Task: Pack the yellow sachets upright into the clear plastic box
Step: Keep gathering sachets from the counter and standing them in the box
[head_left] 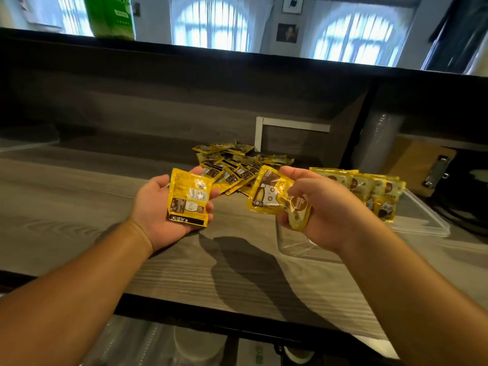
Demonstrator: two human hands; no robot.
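Head view: left hand (169, 207) grips one sachet (188, 198), right hand (324, 207) grips two sachets (280, 196), print unreadable.

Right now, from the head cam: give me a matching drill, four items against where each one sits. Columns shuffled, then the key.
Items
1. sachet showing its printed back
2. sachets showing their picture fronts
3. loose pile of sachets
4. upright row of sachets

Places
A. lying flat on the wooden counter, beyond the hands
B. standing in the clear plastic box
C. resting in the left hand
D. pinched in the right hand

Pairs: 1-C, 2-D, 3-A, 4-B
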